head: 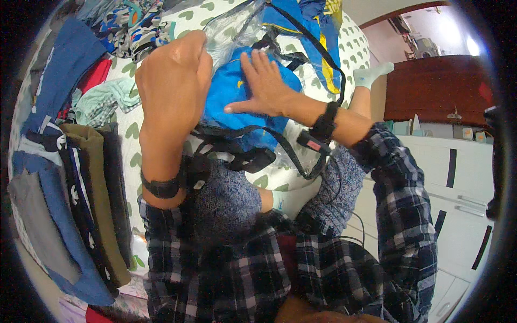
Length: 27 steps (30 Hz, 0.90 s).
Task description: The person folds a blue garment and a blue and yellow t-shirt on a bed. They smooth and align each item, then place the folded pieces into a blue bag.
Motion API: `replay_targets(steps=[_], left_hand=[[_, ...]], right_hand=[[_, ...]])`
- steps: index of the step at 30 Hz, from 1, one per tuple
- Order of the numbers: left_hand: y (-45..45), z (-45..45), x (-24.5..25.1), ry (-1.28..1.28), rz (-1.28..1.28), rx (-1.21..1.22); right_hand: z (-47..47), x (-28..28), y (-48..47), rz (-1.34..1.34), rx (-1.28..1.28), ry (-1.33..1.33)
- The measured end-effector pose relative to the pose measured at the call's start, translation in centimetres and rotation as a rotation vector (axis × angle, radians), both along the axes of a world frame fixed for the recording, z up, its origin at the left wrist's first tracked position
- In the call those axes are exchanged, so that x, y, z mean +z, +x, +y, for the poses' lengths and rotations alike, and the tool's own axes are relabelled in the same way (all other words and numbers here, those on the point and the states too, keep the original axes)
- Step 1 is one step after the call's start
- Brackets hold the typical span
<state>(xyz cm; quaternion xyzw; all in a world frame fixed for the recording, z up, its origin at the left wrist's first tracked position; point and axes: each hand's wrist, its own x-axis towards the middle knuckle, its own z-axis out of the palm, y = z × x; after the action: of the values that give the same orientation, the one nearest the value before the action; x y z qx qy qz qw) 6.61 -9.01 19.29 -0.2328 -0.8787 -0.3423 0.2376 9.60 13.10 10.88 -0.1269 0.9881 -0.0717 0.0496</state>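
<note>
A bright blue garment with small yellow marks lies bunched in front of me, in and around a clear plastic bag with black trim. My right hand presses flat on the blue cloth, thumb and fingers spread. Closed and raised nearer the camera, my left hand is at the bag's left edge and seems to grip the plastic; its fingertips are hidden. A black strap loops below the garment, and a black buckled strap part lies by my knee.
Folded trousers line the left side of the heart-patterned bedsheet. Behind them are a mint cloth and a camouflage garment. Blue-and-yellow clothing lies at the far side. A white cabinet stands right; a cable hangs near my leg.
</note>
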Motion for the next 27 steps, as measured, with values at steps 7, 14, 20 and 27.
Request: replay_targets(steps=[7,14,20,27], left_hand=[[0.4,0.7,-0.6,-0.039,-0.077,-0.121],[-0.2,1.5,-0.4,-0.043,-0.053,-0.031],[0.3,0.7,-0.8,-0.014,0.02,0.003],[0.1,1.3,-1.2,0.045,0.018,-0.04]], right_hand=[[-3.2,-8.0,-2.2,0.052,-0.002,-0.017],[-3.8,-7.5,-2.6,0.158,-0.03,0.011],[-4.4,-3.1,2.0,-0.023,-0.061,0.032],[-5.3,-3.8,6.5,0.094,0.207,0.126]])
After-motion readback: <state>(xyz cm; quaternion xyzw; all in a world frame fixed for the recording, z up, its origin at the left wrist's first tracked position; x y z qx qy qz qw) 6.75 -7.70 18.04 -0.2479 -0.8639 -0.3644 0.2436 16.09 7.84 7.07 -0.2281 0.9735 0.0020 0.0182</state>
